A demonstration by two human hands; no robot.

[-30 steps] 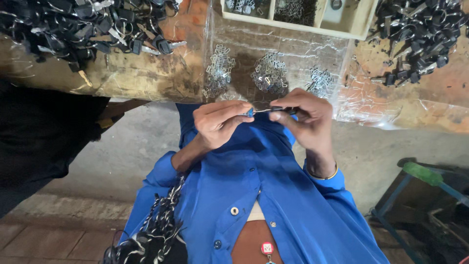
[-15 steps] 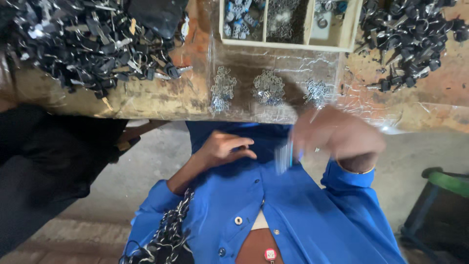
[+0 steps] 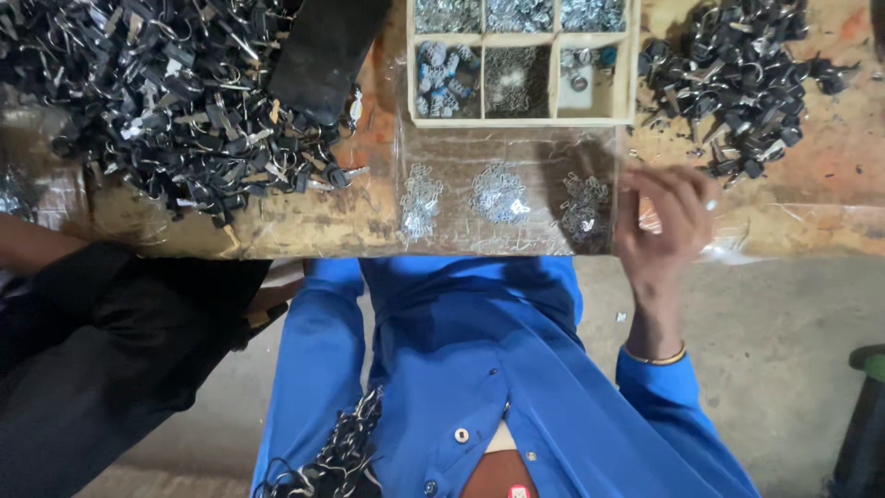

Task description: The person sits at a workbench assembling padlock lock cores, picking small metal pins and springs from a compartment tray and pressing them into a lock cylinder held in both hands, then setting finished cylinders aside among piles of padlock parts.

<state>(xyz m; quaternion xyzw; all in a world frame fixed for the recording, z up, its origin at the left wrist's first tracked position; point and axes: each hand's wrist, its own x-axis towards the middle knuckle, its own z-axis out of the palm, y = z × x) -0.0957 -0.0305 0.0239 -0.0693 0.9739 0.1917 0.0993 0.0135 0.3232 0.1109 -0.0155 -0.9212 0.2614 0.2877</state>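
Now the right hand [image 3: 666, 226] reaches over the table's near edge toward the small metal clips [image 3: 584, 210] — fingers loose, grasping nothing. Left hand hidden. Next, I'd judge, comes pinching one clip.

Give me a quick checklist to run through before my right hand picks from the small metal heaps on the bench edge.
1. Right hand over the bench beside the right heap of small metal pieces: ok.
2. Right hand empty: cannot tell, fingers blurred.
3. Three heaps kept apart, middle heap and left heap: ok.
4. Divided tray within view behind the heaps: ok.
5. Left hand position: cannot tell, hidden below the bench edge.
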